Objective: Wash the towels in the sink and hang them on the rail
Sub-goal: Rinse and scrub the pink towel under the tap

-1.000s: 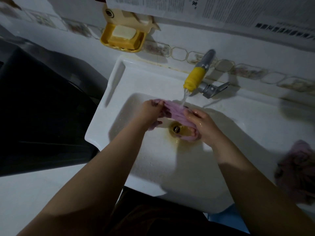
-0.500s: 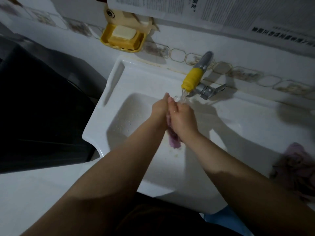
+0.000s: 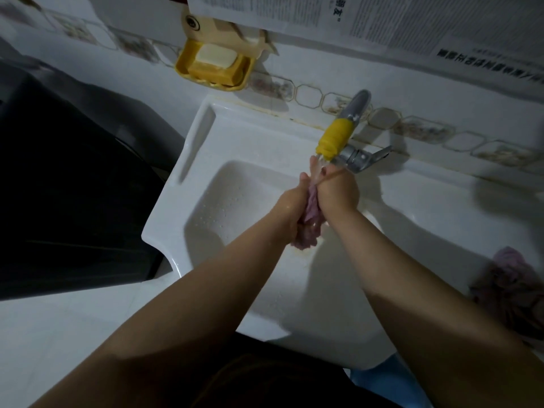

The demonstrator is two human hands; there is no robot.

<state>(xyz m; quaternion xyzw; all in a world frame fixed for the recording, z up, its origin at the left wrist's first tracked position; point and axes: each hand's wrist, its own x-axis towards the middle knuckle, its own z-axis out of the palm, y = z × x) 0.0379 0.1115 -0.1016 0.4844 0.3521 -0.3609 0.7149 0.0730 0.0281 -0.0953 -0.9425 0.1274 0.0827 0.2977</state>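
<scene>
A small wet pink towel (image 3: 309,231) is squeezed between my two hands above the white sink (image 3: 235,207), directly under the yellow-tipped tap (image 3: 335,139) with water running. My left hand (image 3: 291,201) and my right hand (image 3: 338,192) press together around the towel, and only its bunched lower end hangs out below them. A second pink towel (image 3: 512,287) lies crumpled on the sink's right ledge. No rail is in view.
A yellow soap dish (image 3: 215,66) with a bar of soap hangs on the tiled wall above the sink's left corner. A dark appliance (image 3: 67,195) stands left of the sink. Printed paper (image 3: 382,19) covers the wall above.
One second ago the towel was stretched between my hands over the drain. My hands have come together and risen under the tap, bunching the towel between them.
</scene>
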